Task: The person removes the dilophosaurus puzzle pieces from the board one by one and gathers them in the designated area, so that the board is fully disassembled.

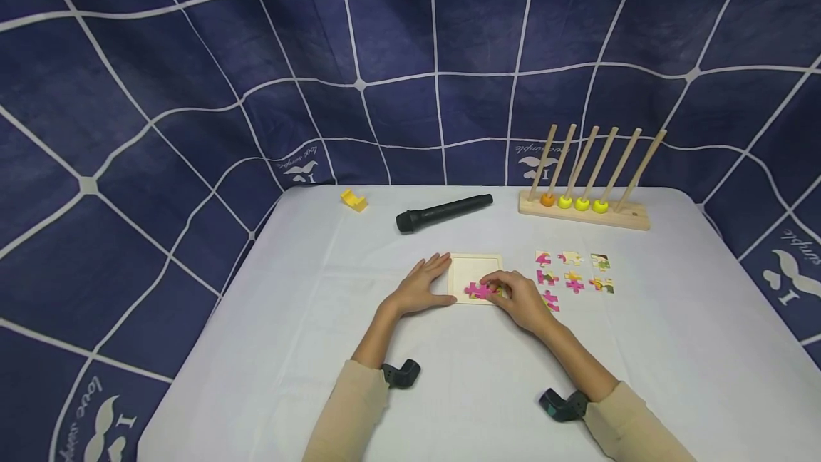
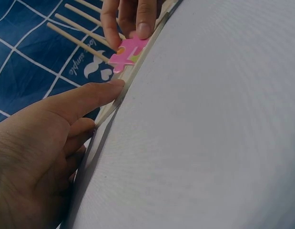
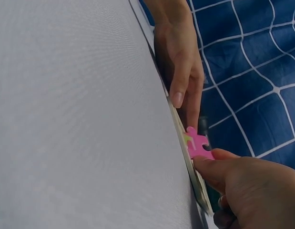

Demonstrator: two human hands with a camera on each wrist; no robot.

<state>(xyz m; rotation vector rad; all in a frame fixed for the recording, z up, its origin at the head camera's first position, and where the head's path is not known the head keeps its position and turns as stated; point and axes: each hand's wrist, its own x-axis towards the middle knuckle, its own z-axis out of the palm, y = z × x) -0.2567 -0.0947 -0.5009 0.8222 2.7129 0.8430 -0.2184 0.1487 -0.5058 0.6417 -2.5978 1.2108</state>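
A small square wooden puzzle tray [image 1: 473, 269] lies on the white table. My left hand [image 1: 420, 287] rests at its left side, thumb and fingers spread and touching the rim. Over the tray's lower right part, my right hand [image 1: 522, 299] pinches a pink jigsaw piece [image 1: 477, 290] between thumb and fingers. In the right wrist view the pink piece [image 3: 198, 146] stands tilted above the tray edge, its tabs showing. To the right of the tray, several loose jigsaw pieces [image 1: 574, 283] lie in rough rows; the right hand is close to the lowest one [image 1: 549, 300].
Behind the tray lies a black microphone [image 1: 444, 213]. A yellow block [image 1: 353, 200] sits at the back left. A wooden rack with upright pegs [image 1: 584, 216] and several beads stands at the back right. A dark blue checked cloth [image 1: 398, 41] hangs behind the table.
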